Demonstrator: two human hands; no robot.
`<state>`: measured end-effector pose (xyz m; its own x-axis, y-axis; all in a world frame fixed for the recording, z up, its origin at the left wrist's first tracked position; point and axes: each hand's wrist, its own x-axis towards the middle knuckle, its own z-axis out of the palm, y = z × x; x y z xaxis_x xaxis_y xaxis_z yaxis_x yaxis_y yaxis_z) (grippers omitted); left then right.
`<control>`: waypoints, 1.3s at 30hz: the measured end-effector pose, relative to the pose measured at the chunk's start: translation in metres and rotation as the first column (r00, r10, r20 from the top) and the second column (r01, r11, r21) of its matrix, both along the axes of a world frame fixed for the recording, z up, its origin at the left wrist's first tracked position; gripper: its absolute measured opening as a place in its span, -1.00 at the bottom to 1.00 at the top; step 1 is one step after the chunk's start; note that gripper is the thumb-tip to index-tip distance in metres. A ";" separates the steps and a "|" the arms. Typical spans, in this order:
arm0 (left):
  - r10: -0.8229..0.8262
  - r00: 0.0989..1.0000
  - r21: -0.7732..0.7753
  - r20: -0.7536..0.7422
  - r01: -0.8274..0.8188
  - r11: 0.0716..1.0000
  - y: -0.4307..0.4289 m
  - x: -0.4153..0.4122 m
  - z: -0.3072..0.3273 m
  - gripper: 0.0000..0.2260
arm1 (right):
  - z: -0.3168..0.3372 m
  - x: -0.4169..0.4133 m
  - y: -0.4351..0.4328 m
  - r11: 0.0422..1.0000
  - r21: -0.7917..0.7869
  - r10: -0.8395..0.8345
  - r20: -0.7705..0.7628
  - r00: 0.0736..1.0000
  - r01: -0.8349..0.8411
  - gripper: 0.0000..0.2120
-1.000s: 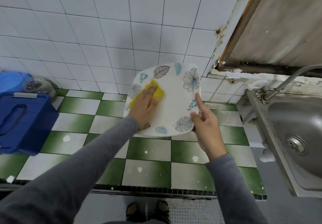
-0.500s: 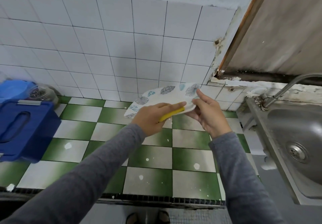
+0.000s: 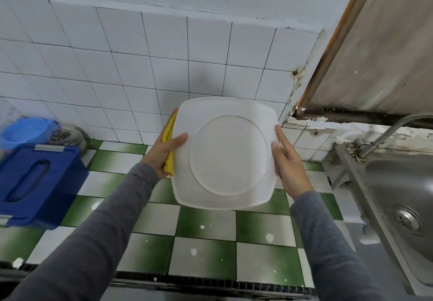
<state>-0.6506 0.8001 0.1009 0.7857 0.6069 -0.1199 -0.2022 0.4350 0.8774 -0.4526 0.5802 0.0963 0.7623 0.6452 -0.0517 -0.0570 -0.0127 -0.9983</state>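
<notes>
A square white plate (image 3: 225,153) with rounded corners is held up above the tiled counter, its plain underside with the round foot ring facing me. My left hand (image 3: 164,153) grips its left edge, thumb laid on the underside, with a yellow sponge (image 3: 169,146) pressed between my palm and the plate's rim. My right hand (image 3: 289,162) holds the right edge, thumb on the underside and fingers hidden behind the plate. The patterned face is turned away from me.
A green-and-white tiled counter (image 3: 206,249) lies below. A dark blue lidded box (image 3: 35,183), a light blue bowl (image 3: 25,132) and a glass jar (image 3: 68,134) stand at the left. A steel sink (image 3: 403,207) with a tap (image 3: 389,132) is at the right.
The plate was flipped over: a second ago its patterned face was toward me and my left hand wiped it with the sponge; now the underside faces me and both hands hold its edges.
</notes>
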 end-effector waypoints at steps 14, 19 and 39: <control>0.578 0.814 0.537 -0.059 -0.462 0.706 -0.009 0.039 -0.002 -0.57 | 0.014 -0.028 0.019 0.990 0.138 -0.023 -0.099 0.995 0.036 -0.63; 0.375 0.926 0.780 0.042 -0.265 0.567 -0.066 0.085 0.002 -0.51 | 0.033 -0.073 0.054 0.996 0.090 -0.034 0.115 0.993 0.023 -0.51; 0.441 0.882 0.594 -0.167 -0.268 0.759 -0.005 0.072 0.013 -0.70 | 0.050 -0.081 0.045 0.980 0.197 -0.038 0.088 0.995 0.020 -0.60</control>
<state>-0.5781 0.7947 0.1139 0.4837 0.8647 0.1353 0.0465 -0.1797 0.9826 -0.5333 0.6247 0.1466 0.7765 0.6135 0.1437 0.0368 0.1835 -0.9823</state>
